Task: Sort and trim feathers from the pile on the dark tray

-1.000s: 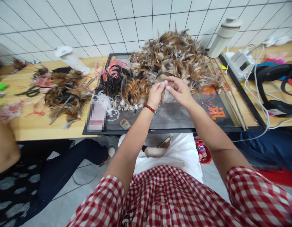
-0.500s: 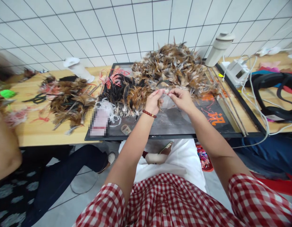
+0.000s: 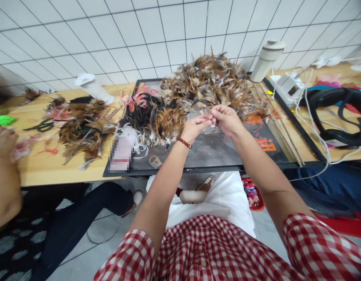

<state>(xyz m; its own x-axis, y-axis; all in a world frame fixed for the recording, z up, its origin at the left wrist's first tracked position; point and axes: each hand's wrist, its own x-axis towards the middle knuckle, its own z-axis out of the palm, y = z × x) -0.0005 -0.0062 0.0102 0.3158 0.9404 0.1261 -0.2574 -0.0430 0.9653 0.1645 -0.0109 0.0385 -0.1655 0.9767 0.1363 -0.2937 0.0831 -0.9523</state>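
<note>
My left hand (image 3: 195, 128), with a beaded bracelet on its wrist, is closed, its thumb and fingers pinched together. Fingertip to fingertip with it, my right hand (image 3: 226, 120) is closed in a pinch too. Something small and pale shows at the fingertips, too small to name for certain. Both hands are above a dark board (image 3: 224, 150). Behind them rises a large heap of brown feathers (image 3: 209, 82). Left of my left hand lie rows of brown feathers (image 3: 172, 119) and black feathers (image 3: 141, 114), near a tangle of white ribbon (image 3: 132, 134).
A white tumbler (image 3: 267, 61) and a power strip (image 3: 289, 88) with cables stand at right, near thin sticks (image 3: 281, 125) and a black headset (image 3: 332, 117). At left are a feather pile (image 3: 84, 130), scissors (image 3: 41, 125), a white spool (image 3: 94, 89) and a co-worker's arm (image 3: 5, 175).
My hands have come together at the fingertips; the right has shifted slightly up and the left slightly down and right. The co-worker's hand has come into view at left.
</note>
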